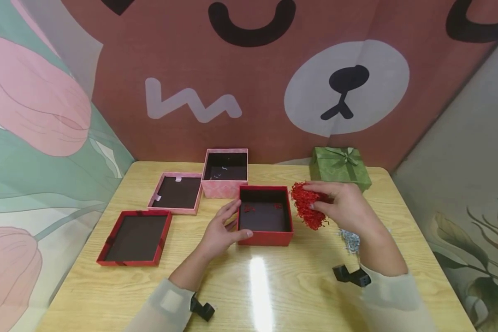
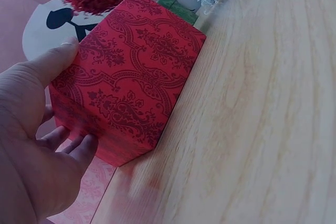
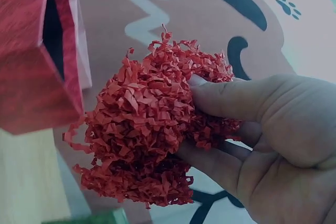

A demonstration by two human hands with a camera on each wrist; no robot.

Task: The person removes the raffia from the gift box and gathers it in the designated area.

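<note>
A red patterned box (image 1: 265, 238) stands on the table with its dark inside facing up and a few red paper scraps on its floor. My left hand (image 1: 222, 229) holds its near left corner, thumb on the front wall and fingers along the left side. To the right of the box, my right hand (image 1: 345, 203) grips a clump of red crinkle-cut shredded paper (image 1: 309, 207) above the table. In the right wrist view, thumb and fingers pinch into the shredded paper (image 3: 142, 114), beside the box's corner.
A red lid (image 1: 134, 237) and a pink lid (image 1: 176, 192) lie at the left, insides up. Behind the red box is a pink box (image 1: 224, 189) without its lid. A green box with a bow (image 1: 340, 168) stands at the back right, with pale blue shredded paper (image 1: 350, 240) nearer.
</note>
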